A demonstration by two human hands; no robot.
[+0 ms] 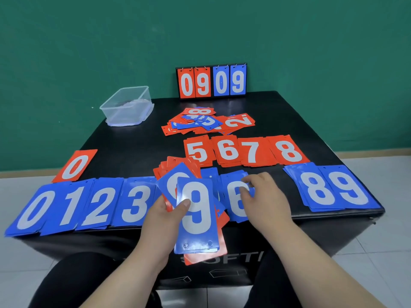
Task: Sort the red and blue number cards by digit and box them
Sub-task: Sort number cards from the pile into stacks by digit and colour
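Gripping a fanned stack of cards in the left hand, with the thumb clamped on the top blue 9, just left of the blue 6 pile. Resting the right hand on that pile, with fingers bent over its far edge; cannot tell whether pinching the top card or merely pressing it. Probably thin, stiff, glossy plastic: light, slick, apt to slide and splay. Best to pinch across a short end or square up by the long edges, never by one corner. Just beyond the 6 pile, the red piles; further beyond, the unsorted heap; far left and back of it, the clear box.
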